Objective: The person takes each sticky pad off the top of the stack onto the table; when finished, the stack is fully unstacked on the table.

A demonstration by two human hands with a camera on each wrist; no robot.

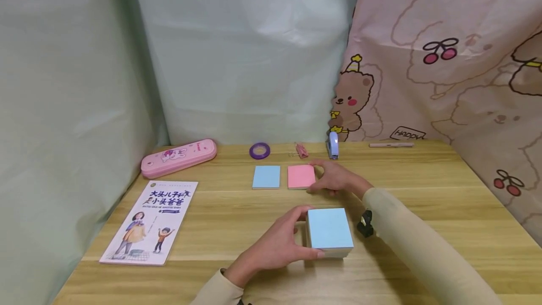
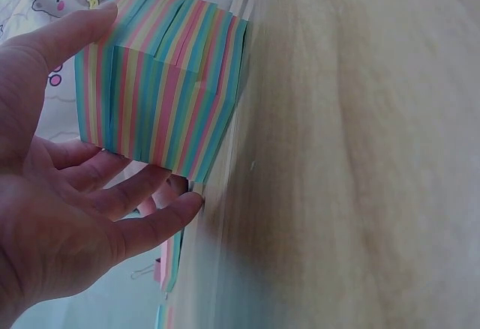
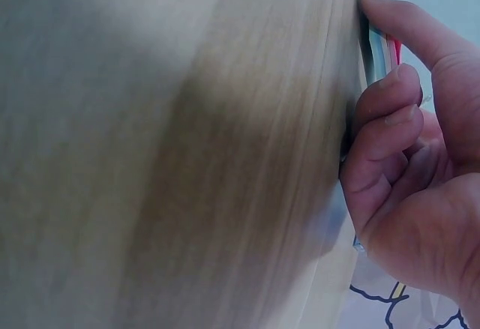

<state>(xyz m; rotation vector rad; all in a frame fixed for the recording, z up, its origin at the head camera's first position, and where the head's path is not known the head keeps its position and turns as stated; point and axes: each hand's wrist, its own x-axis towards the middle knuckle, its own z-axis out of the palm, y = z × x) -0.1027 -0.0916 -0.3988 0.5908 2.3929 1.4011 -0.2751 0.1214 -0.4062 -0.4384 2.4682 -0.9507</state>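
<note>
A tall stack of sticky notes (image 1: 330,228) with a light-blue top sheet stands near the front of the table. My left hand (image 1: 281,241) grips it from the left, thumb on the near side and fingers toward the far side. In the left wrist view the sides of the stack (image 2: 161,82) show pink, yellow and blue-green stripes. Farther back, my right hand (image 1: 334,178) holds a thin pink sticky-note pad (image 1: 301,176) at its right end, between thumb and index finger. The other right fingers (image 3: 386,130) are curled under. Left of it lies a thin blue sticky-note pad (image 1: 266,176).
Along the back lie a purple tape roll (image 1: 259,150), a pink binder clip (image 1: 301,150), a blue-violet stapler (image 1: 333,145) and a pen (image 1: 391,145). A pink pencil case (image 1: 179,158) and a picture book (image 1: 149,222) are at left. Curtains stand behind the table.
</note>
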